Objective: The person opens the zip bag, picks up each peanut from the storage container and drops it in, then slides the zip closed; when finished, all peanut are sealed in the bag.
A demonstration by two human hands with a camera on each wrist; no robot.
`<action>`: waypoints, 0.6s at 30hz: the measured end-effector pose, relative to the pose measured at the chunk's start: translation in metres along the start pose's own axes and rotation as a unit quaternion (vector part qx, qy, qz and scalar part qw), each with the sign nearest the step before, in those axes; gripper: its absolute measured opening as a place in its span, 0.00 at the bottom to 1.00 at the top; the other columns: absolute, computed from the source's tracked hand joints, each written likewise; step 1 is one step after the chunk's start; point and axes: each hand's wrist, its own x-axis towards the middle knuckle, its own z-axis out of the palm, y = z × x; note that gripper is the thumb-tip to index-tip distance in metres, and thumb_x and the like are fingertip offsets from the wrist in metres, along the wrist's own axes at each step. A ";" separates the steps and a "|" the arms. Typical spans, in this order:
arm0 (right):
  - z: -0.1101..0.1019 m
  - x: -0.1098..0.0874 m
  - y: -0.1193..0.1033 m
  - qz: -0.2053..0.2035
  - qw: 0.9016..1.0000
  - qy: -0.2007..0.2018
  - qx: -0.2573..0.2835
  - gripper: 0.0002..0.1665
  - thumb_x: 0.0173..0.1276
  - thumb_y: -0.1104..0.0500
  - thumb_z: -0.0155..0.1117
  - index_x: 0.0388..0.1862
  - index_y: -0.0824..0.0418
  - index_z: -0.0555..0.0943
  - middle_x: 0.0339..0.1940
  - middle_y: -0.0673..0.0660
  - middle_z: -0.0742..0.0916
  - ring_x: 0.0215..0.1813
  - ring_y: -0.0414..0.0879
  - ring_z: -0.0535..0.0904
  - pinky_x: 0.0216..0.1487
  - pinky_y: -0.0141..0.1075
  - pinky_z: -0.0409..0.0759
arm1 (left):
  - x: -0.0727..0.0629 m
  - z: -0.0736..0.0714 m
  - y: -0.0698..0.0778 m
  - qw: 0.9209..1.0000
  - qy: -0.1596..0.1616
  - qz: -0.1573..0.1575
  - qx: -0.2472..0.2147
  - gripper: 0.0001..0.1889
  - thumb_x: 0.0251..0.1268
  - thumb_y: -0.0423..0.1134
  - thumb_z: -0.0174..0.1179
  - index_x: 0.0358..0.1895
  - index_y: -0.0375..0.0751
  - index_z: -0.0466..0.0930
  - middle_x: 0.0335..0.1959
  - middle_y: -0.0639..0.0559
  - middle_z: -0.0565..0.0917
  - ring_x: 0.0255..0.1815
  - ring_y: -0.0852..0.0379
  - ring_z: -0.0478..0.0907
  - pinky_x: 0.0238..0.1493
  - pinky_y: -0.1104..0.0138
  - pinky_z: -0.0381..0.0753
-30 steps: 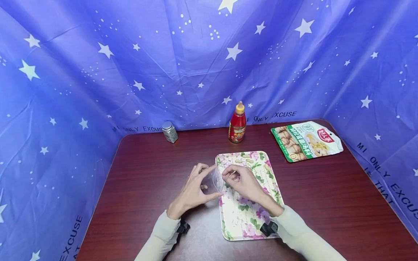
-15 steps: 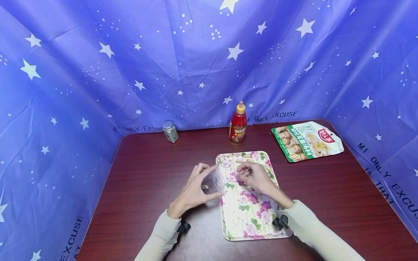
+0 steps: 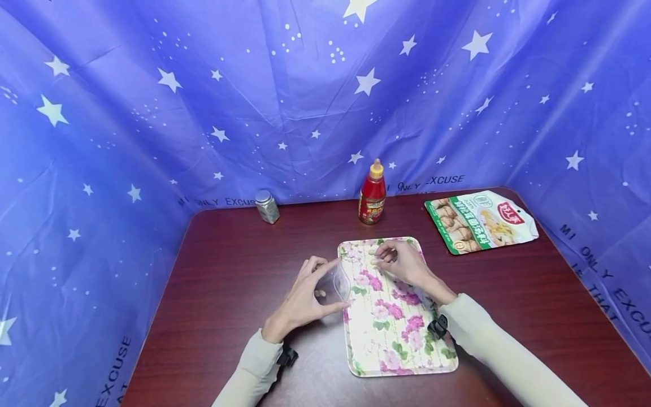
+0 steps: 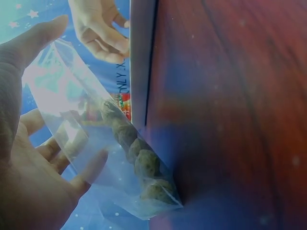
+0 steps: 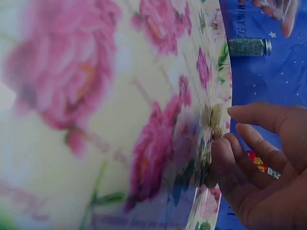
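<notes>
My left hand [image 3: 300, 299] holds a clear plastic bag [image 3: 339, 282] by its mouth, thumb and fingers spread so that the mouth gapes toward the floral tray [image 3: 363, 339]. Several peanuts in their shells [image 4: 146, 163] lie along the bottom of the bag in the left wrist view. Over the far end of the tray is my right hand [image 3: 404, 265], its thumb and forefinger parted. Loose peanuts [image 5: 217, 115] lie on the tray right at those fingertips in the right wrist view; part of them is hidden behind the thumb.
A red sauce bottle [image 3: 372, 198] with a yellow cap stands behind the tray. To its left is a small glass jar [image 3: 267, 208] of dried herbs. A green and white food packet [image 3: 480, 221] lies at the back right. A blue starry curtain [image 3: 285, 102] surrounds the table [image 3: 229, 271].
My right hand has moved away from the bag's mouth, rightward and back to the peanuts at the tray's far end. My left hand has kept its place with the bag.
</notes>
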 end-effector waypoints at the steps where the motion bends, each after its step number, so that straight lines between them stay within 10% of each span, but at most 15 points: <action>1: 0.001 0.002 0.001 -0.006 1.000 -0.003 -0.004 0.09 0.63 0.69 0.76 0.42 0.68 0.87 0.34 0.60 0.90 0.35 0.45 0.85 0.37 0.27 0.80 | 0.000 0.000 0.000 1.000 0.000 0.001 -0.002 0.50 0.50 0.59 0.81 0.79 0.65 0.66 0.61 0.55 0.70 0.60 0.57 0.68 0.39 0.73 0.86; 18: 0.009 0.005 0.001 -0.022 0.998 -0.029 -0.042 0.05 0.63 0.71 0.70 0.37 0.67 0.88 0.29 0.55 0.88 0.31 0.38 0.80 0.35 0.26 0.77 | 0.000 -0.001 0.001 1.000 -0.004 -0.014 -0.010 0.50 0.50 0.58 0.81 0.79 0.66 0.65 0.62 0.55 0.69 0.62 0.57 0.66 0.39 0.72 0.87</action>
